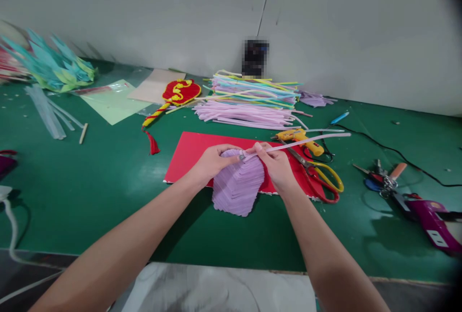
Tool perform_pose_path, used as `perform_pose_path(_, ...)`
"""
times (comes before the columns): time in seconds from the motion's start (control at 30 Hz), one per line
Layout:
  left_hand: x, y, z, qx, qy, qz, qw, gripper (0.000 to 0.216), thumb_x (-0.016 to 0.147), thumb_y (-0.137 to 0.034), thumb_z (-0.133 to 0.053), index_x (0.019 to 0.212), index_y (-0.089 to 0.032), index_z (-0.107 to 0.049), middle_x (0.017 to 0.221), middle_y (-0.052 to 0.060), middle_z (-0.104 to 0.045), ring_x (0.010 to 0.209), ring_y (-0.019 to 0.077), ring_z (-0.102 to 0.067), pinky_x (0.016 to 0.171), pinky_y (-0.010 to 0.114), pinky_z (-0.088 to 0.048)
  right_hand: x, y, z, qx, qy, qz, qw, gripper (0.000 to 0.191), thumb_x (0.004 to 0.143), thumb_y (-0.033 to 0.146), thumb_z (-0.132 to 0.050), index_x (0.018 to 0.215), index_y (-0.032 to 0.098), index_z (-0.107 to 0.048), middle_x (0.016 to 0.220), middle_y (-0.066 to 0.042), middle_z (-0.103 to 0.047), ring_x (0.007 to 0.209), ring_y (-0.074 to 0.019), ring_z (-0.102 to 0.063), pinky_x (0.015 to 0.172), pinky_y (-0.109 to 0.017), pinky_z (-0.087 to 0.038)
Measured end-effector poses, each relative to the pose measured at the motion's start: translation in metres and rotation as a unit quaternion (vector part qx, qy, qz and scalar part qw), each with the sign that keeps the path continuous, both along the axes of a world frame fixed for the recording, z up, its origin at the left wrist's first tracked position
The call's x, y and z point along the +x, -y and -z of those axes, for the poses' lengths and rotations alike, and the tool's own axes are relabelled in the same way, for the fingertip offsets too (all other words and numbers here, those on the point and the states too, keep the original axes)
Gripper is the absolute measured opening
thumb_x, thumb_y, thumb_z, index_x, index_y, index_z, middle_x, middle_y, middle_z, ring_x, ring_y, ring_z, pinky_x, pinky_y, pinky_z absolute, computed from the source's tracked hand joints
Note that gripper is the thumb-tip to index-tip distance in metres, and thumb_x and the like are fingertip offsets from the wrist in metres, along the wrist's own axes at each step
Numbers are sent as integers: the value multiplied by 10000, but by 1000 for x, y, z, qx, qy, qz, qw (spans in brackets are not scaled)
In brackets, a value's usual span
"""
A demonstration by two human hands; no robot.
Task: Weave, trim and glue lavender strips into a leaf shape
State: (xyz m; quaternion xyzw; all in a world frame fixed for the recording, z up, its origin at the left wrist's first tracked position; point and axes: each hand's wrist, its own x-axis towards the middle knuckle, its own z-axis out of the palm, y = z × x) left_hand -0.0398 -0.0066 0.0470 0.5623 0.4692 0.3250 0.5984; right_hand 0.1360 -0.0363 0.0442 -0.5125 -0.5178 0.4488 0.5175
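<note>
A purple fan-shaped piece of layered strips lies over the front edge of a red sheet. My left hand grips its top left, fingers curled over the edge. My right hand pinches a pale pink strip at the fan's top; the strip runs up and to the right over the tools.
A stack of pink, blue and yellow strips sits behind the red sheet. A yellow glue gun and scissors lie right of my hands, with keys and a purple tool farther right. A red ornament and teal pieces lie at the left.
</note>
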Motion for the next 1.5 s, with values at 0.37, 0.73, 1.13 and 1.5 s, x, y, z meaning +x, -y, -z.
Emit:
perform_pose_path(0.37,0,1,-5,47,-21,-8,999,279,655,-398,-718,864,-215,-702,946,27,-707,917,202,-618,821,289,-443,-2,0,-1,-9,16,26,999,313,792,465,-571,780,209,-752,809,-23,-719,793,-174,-635,760,-279,-449)
perform_pose_path(0.73,2,1,-4,44,-28,-11,999,223,704,-333,-654,878,-202,-701,951,32,-710,928,204,-621,839,293,-437,-3,3,-5,0,50,35,998,307,806,443,-561,795,199,-747,806,-22,-716,792,-171,-630,743,-267,-448)
perform_pose_path(1.13,2,1,-4,63,-24,-2,998,291,665,-421,-696,866,-211,-697,952,30,-705,926,206,-612,846,302,-434,-3,2,-5,-5,56,43,997,326,798,460,-561,797,192,-748,800,-24,-717,800,-178,-635,737,-268,-450)
perform_pose_path(1.5,5,4,-6,65,-46,-27,996,225,682,-372,-689,832,-204,-687,893,29,-703,849,182,-618,783,292,-447,-5,3,-5,-17,46,50,998,369,783,506,-557,800,192,-749,792,-31,-723,801,-193,-644,750,-286,-461)
